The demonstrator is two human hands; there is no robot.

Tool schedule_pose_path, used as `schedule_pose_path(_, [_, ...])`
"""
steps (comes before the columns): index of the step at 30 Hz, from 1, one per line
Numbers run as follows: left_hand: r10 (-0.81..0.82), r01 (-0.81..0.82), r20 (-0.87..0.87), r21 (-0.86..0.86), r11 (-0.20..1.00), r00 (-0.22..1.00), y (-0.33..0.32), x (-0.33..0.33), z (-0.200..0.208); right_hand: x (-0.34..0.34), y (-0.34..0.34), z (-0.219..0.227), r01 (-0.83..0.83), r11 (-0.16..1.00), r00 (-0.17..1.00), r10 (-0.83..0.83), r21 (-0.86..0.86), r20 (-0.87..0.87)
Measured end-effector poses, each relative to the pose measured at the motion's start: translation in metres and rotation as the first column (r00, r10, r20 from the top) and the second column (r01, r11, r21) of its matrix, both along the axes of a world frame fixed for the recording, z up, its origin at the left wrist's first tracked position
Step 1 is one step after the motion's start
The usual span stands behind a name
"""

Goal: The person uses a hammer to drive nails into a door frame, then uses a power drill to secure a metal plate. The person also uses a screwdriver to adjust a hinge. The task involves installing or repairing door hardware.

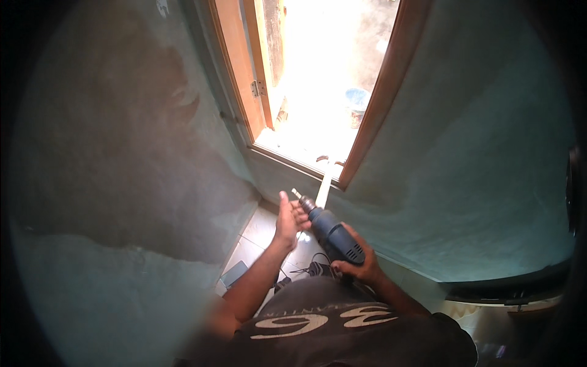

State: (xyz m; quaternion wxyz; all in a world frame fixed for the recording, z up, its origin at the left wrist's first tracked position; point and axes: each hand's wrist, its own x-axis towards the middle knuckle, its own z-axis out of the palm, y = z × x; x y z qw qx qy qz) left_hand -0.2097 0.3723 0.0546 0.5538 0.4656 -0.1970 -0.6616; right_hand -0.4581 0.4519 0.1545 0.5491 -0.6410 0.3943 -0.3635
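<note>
A dark blue power drill is held in front of my body, tilted up and to the left toward the window. My right hand wraps round its rear end and handle, which is partly hidden below the motor housing. From the metal chuck a short, pale bit sticks out. Beside the chuck is my left hand, its thumb raised and its fingers stretched out. Whether those fingertips touch the drill I cannot tell.
Ahead is a wooden window frame with bright light beyond and a hinged sash at left. A pale strip leans at its sill. Greenish walls stand on both sides. A flat grey object and dark cables lie on the tiled floor; a dark-edged surface is at right.
</note>
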Motion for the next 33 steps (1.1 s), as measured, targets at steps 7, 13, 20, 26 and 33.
schedule_pose_path(7, [-0.162,0.341,0.980,0.115,0.933,0.113,-0.084,-0.034,-0.050,-0.054,-0.054,0.011,0.146,0.987,0.988,-0.150,-0.063,-0.047])
schedule_pose_path(13, [-0.462,0.362,0.883,0.404,0.840,0.087,-0.133,-0.058,-0.072,-0.073,-0.067,0.007,0.226,0.970,0.971,-0.232,-0.093,-0.051])
schedule_pose_path(20, [-0.283,0.376,0.944,0.204,0.904,0.169,-0.126,-0.062,-0.080,-0.065,-0.068,-0.005,0.264,0.964,0.964,-0.264,-0.027,-0.010])
schedule_pose_path(26, [-0.217,0.359,0.958,0.139,0.923,0.189,-0.127,-0.057,-0.076,-0.032,-0.080,-0.010,0.172,0.985,0.981,-0.174,0.035,0.090])
schedule_pose_path(33, [-0.081,0.252,0.971,0.023,0.968,0.223,-0.154,-0.031,-0.047,0.002,-0.090,-0.029,0.179,0.975,0.982,-0.169,-0.133,0.080])
